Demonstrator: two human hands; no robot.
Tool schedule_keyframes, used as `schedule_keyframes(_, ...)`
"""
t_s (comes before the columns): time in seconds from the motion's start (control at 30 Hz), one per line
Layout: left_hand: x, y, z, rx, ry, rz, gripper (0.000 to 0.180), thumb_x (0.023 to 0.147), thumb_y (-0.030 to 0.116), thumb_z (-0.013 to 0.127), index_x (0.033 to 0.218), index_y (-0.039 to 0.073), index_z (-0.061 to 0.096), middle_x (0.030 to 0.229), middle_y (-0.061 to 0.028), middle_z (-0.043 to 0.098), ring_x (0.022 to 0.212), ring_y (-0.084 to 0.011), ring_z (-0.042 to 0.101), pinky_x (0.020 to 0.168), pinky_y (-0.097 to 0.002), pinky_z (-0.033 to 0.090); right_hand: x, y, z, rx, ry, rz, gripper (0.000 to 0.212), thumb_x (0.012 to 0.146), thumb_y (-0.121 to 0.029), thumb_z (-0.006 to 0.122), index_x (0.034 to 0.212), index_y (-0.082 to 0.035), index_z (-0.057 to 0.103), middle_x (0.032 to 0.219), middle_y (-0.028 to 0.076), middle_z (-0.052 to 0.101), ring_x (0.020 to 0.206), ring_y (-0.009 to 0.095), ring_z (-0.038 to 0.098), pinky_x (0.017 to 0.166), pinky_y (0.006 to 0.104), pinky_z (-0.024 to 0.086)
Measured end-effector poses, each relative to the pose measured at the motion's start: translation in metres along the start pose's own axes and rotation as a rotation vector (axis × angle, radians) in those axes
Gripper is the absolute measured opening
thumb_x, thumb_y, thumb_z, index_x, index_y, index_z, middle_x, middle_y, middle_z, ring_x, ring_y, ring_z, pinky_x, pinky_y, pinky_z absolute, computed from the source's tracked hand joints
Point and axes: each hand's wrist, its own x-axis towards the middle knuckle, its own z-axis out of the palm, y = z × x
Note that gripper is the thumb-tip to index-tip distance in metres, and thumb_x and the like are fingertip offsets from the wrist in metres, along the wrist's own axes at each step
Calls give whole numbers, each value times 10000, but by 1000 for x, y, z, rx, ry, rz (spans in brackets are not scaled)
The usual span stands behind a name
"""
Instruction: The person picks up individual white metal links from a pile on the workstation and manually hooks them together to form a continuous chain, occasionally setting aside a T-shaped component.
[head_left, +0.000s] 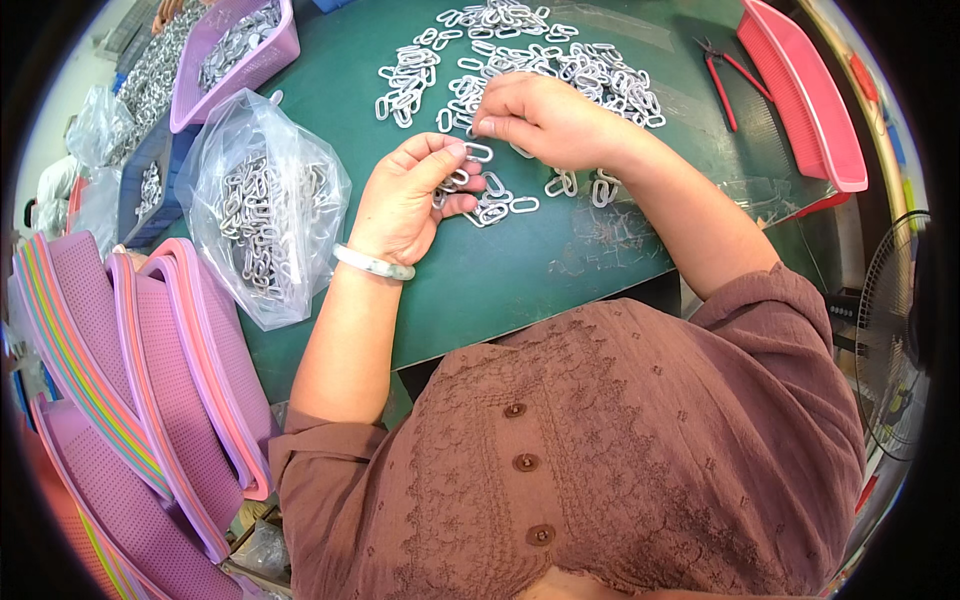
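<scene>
My left hand [405, 190], with a pale bangle at its wrist, is closed round several silver oval metal links. One link [480, 153] sticks out past the thumb tip. Close beyond it, my right hand [550, 120] has its thumb and fingers pinched together at the near edge of a heap of the same links [610, 85]. What lies between those fingertips is hidden. A few loose links [493, 208] rest on the green table [480, 290] beside my left fingers.
A clear plastic bag [265, 215] of links stands left of my left hand. Behind it is a purple basket [180, 95] with metal parts. Red-handled pliers [722, 95] and a pink basket [800, 95] lie at the right. Stacked baskets [190, 370] fill the lower left.
</scene>
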Motion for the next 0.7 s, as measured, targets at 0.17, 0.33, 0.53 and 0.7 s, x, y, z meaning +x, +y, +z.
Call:
schedule_keyframes(0.17, -1, 2, -4, -114, -11, -5, 77, 857, 117, 506, 863, 46, 535, 862, -126, 615, 774, -224, 624, 626, -286, 538, -2, 6, 4, -374, 138, -132, 130, 703, -109, 630, 831, -88, 642, 824, 83, 543, 893, 266, 504, 808, 362, 408)
schedule_keyframes(0.33, 1, 1, -10, -219, -23, 30, 92, 831, 105, 510, 877, 29, 532, 890, -151, 610, 833, -277, 614, 683, -328, 544, 0, 10, 8, -383, 151, -126, 93, 694, -102, 627, 784, -89, 644, 808, 76, 533, 864, 269, 498, 794, 353, 414)
schedule_keyframes(0.53, 1, 2, -13, -222, 13, 6, 175, 849, 133, 506, 963, 8, 553, 860, -123, 611, 792, -241, 617, 642, -297, 536, -1, 8, 9, -380, 191, -195, 48, 688, -107, 613, 720, -74, 630, 833, 67, 537, 860, 259, 489, 772, 349, 417)
schedule_keyframes(0.7, 0, 3, -9, -157, 69, 0, 209, 864, 168, 507, 979, 0, 556, 838, -106, 608, 759, -220, 613, 610, -282, 524, -1, 4, 9, -422, 155, -257, 80, 678, -85, 641, 738, -49, 600, 841, 65, 512, 841, 250, 484, 750, 339, 414)
